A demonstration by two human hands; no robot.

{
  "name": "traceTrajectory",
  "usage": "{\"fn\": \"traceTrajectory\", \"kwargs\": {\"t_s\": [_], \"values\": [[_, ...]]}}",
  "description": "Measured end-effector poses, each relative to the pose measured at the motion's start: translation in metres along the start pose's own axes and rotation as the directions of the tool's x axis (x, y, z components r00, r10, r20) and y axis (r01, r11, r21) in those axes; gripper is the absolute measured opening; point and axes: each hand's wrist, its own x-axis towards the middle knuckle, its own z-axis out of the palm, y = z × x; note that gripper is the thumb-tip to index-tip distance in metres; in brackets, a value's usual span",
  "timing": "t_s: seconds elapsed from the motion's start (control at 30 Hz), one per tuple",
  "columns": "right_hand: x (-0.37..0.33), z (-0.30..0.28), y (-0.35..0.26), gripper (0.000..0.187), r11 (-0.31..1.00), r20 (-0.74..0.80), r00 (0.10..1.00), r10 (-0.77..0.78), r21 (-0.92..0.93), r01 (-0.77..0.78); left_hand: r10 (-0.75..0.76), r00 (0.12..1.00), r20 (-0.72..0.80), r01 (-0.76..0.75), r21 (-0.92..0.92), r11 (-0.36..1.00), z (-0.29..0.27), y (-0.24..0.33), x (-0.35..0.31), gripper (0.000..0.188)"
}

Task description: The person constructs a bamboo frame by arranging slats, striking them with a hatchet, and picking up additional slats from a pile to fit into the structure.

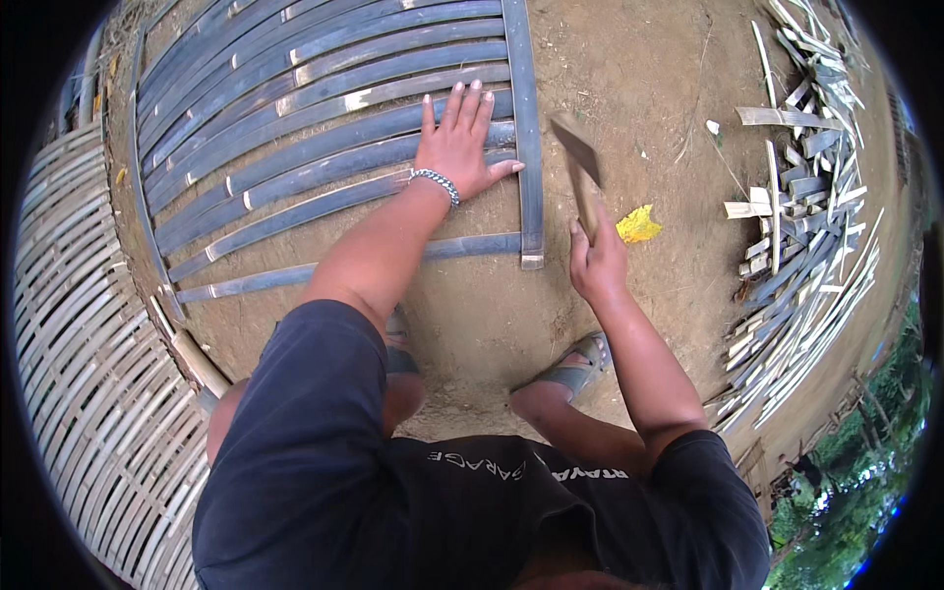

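The left hand (460,149) rests open on the slatted frame (359,99), near its right edge. Beyond that edge, the right hand (600,258) grips a dark-headed tool (580,152) by its wooden handle.

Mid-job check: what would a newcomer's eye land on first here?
Probably the big blue-grey bamboo-slat frame at upper left, with the left hand spread flat on it. Next, the hatchet-like tool raised in the right hand, right of the frame. Then the bright yellow leaf beside that hand.
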Motion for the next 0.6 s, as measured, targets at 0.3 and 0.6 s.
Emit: {"fn": "traceTrajectory", "kwargs": {"t_s": [0.3,0.6], "values": [[0.017,0.003,0.022,0.045,0.975,0.047,0.997,0.068,-0.214,-0.056,0.003,1.0,-0.003,-0.003,-0.004,1.0,0.001,-0.001,-0.002,0.111],[0.023,0.004,0.034,0.041,0.9,0.196,0.922,0.333,-0.357,-0.249,0.013,1.0,0.002,-0.012,-0.023,1.0,0.002,0.0,-0.005,0.111]]}}
